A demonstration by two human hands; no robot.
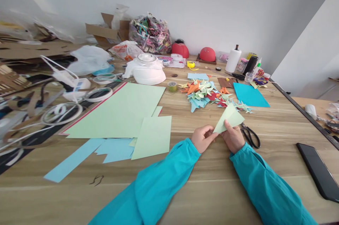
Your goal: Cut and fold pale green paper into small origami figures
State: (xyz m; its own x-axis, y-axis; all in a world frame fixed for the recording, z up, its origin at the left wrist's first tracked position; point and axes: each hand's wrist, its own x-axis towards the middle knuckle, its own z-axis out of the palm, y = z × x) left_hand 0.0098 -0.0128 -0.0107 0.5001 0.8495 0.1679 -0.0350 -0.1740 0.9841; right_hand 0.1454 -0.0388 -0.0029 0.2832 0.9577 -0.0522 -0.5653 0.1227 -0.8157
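A piece of pale green paper [230, 118], folded to a pointed shape, is held up between my hands above the wooden table. My left hand [203, 138] pinches its lower left corner. My right hand [233, 137] grips the lower edge, thumb on the near face and the other fingers behind it. Black-handled scissors [250, 136] lie just right of my right hand. Beyond the paper is a pile of small folded paper figures [203, 94] in green, orange, blue and red. Left of my hands rests a cut pale green sheet [153, 136].
A large green sheet [116, 112] and light blue paper pieces [116, 149] cover the left middle. Coiled white cables [62, 112] are at far left. A turquoise sheet [250, 95] lies beyond the scissors, and a phone [317, 170] at right. Bags, boxes and bottles line the wall.
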